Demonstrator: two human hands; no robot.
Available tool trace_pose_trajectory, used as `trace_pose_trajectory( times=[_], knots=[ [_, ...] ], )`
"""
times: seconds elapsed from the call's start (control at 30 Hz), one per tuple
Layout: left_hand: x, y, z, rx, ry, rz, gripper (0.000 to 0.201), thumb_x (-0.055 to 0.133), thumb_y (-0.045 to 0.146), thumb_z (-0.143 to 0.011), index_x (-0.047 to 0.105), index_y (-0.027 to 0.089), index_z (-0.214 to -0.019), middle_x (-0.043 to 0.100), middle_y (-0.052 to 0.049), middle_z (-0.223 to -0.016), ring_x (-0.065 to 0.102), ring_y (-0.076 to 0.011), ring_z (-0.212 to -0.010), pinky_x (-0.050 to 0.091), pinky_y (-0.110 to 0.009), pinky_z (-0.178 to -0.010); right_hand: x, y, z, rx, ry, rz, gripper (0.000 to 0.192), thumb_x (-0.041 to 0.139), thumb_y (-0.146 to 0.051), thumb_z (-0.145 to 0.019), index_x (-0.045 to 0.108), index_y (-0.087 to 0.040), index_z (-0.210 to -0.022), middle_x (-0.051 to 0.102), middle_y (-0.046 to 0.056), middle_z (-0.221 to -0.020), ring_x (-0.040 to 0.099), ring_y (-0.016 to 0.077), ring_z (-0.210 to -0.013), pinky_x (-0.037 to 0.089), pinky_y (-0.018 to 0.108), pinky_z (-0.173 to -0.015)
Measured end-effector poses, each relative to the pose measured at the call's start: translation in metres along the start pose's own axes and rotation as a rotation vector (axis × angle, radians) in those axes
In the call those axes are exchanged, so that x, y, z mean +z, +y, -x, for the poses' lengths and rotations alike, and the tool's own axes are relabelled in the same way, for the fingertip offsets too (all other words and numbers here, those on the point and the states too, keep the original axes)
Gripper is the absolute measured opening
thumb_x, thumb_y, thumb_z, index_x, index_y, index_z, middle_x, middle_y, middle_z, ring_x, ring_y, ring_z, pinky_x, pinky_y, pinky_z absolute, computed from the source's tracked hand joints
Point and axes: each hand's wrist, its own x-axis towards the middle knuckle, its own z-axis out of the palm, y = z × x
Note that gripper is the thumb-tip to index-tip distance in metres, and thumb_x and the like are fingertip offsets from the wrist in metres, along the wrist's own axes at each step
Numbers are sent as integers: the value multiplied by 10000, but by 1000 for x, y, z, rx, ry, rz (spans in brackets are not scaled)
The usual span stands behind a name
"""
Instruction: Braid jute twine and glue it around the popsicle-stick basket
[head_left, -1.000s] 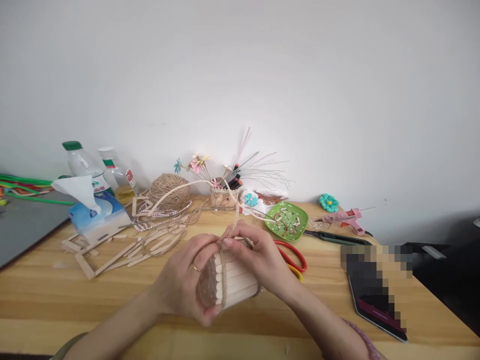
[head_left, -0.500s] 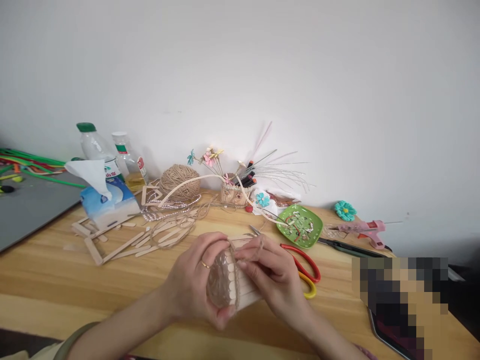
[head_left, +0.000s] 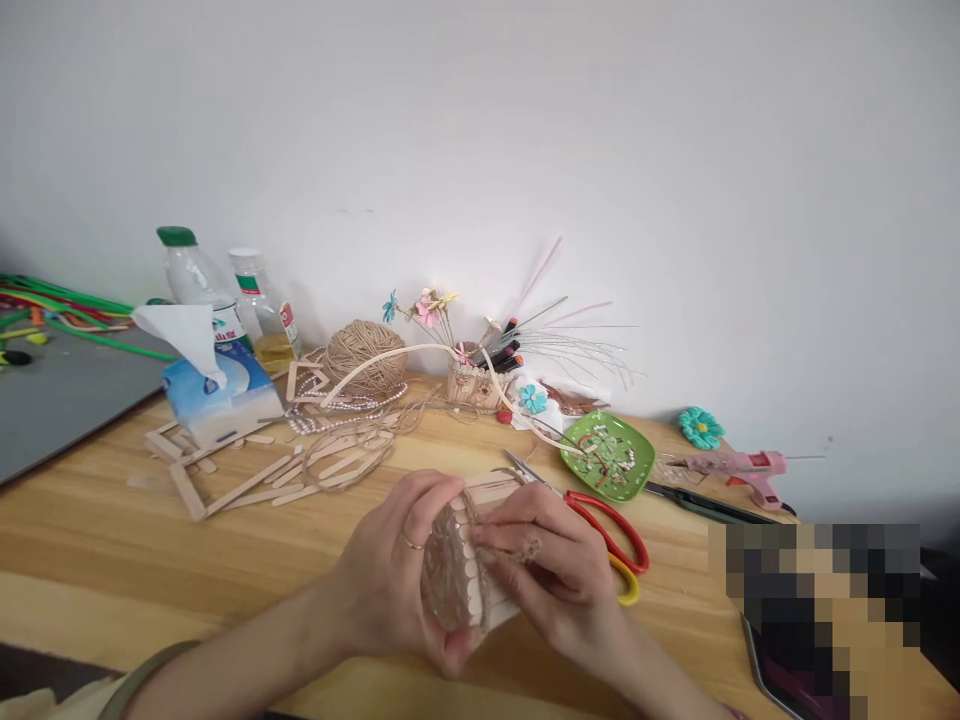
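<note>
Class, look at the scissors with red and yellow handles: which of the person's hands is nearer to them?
Right. The right hand lies just beside the scissors; the left hand is beyond the stick holder.

A tissue box (head_left: 221,392) sits at ten o'clock, two bottles (head_left: 196,285) behind it. A twine ball (head_left: 365,352) lies at twelve, a green dish (head_left: 607,455) at two, a glue gun (head_left: 742,468) farther right.

1 head-worn camera looks forward and down, close over the wooden table (head_left: 112,560), facing a white wall (head_left: 600,150).
</note>
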Motion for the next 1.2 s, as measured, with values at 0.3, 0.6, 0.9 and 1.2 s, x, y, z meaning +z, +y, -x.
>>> trace_pose_trajectory(
  times=[0.3, 0.6, 0.9, 1.2],
  knots=[
    [-6, -5, 2, -183, -92, -26, 742, 612, 399, -599, 317, 182, -1244, 431, -127, -1082, 506, -301, -986, 473, -437, -833, 3, 3, 13, -94, -168, 356, 419, 471, -319, -884, 450, -134, -1259, 581, 136, -1131, 488, 258, -1090, 391, 476, -933],
    [-4, -4, -10, -694, -103, 288, 415, 560, 272, -693, 468, 174, -1085, 429, -93, -1085, 483, -238, -997, 496, -404, -828, 19, 7, 19, -199, -135, 724, 707, 558, -580, -748, 471, -55, -1213, 606, 173, -1160, 489, 291, -1135, 363, 464, -972],
    [-7, -3, -1, -494, 35, 324, 529, 596, 326, -668, 414, 228, -1155, 375, -84, -1164, 410, -255, -1094, 471, -382, -840, 21, 2, 22, -440, 84, 807, 275, 566, -310, -838, 646, -116, -1016, 721, 58, -975, 587, 192, -1024, 301, 366, -1061],
    [-9, 7, -2, -483, 156, 394, 562, 557, 487, -704, 410, 302, -1213, 373, -64, -1172, 418, -259, -1084, 481, -358, -777, 18, 5, 21, -628, 182, 759, 187, 690, -288, -731, 689, -190, -891, 741, -23, -889, 477, 171, -1197, 297, 365, -1085]
  ],
)
